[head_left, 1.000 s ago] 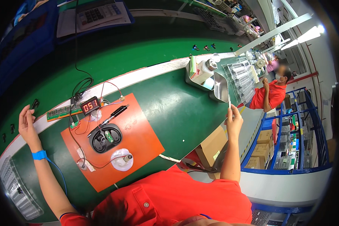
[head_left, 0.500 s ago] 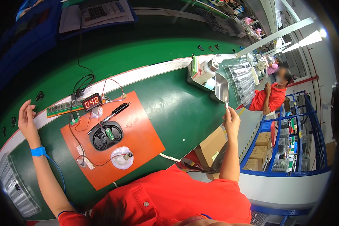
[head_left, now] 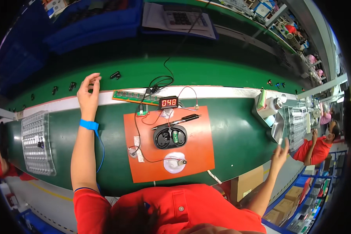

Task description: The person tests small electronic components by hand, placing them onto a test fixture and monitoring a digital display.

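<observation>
"Two hands are standing well apart; what is risking going wrong?"

"At the right of the frame, the right hand (head_left: pixel 279 156) is pinching a small pale item (head_left: pixel 280 140) just below the metal bin (head_left: pixel 278 126); a loosening grip could be sending it over the nearby table edge. At upper left, the left hand (head_left: pixel 89 90) is hovering, seemingly empty, its fingers loosely curling. A careless sweep could be knocking the black part (head_left: pixel 115 75) beside it, and the wrist strap's blue cord (head_left: pixel 102 154) could be snagging."

"And where is room lying?"

"Right of centre, the green tabletop (head_left: pixel 238 128) is stretching between the orange mat (head_left: pixel 201 152) and the bin; its near edge is bordering the red shirt (head_left: pixel 206 199) below, leaving little slack there."
</observation>
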Demonstrator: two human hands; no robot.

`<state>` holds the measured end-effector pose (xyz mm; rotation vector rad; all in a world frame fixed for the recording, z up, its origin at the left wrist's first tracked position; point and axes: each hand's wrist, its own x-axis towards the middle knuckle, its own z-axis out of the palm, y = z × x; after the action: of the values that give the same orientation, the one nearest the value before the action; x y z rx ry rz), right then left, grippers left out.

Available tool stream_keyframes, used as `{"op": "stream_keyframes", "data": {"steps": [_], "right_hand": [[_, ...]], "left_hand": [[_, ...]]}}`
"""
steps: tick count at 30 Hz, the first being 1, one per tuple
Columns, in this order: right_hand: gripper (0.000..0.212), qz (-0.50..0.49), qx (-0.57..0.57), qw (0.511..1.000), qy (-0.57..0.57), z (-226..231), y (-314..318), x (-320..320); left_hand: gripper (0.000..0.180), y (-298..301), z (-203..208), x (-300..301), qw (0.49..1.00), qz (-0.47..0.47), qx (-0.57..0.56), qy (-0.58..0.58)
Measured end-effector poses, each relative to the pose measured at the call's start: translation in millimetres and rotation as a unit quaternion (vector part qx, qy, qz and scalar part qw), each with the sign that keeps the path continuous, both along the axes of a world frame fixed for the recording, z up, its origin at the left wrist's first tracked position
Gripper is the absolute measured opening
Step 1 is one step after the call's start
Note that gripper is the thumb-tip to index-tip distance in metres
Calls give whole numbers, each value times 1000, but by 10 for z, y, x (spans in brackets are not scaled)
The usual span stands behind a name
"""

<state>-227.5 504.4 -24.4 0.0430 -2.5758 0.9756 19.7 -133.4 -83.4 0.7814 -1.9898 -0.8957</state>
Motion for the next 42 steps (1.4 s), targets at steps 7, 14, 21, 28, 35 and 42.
{"op": "stream_keyframes", "data": {"steps": [7,14,21,28,35,42], "right_hand": [[15,183,94,967,153,-137,-824,129],[8,306,159,928,142,-303,-2090,-128],[11,309,238,903,178,-335,-2431,-497],[18,284,280,899,180,-383,-2605,-588],[19,265,293,902,171,-396,-2557,-597],[17,253,276,914,156,-446,-2564,-651]], "left_hand": [[32,67,254,-321,933,-105,-324,-120],[31,-77,117,-457,933,-209,-246,-159],[25,-89,98,-368,962,-133,-214,-102],[25,-107,48,-379,959,-134,-229,-102],[24,-48,106,-388,969,-70,-222,-88],[25,-201,30,-304,950,27,-272,-152]]}}
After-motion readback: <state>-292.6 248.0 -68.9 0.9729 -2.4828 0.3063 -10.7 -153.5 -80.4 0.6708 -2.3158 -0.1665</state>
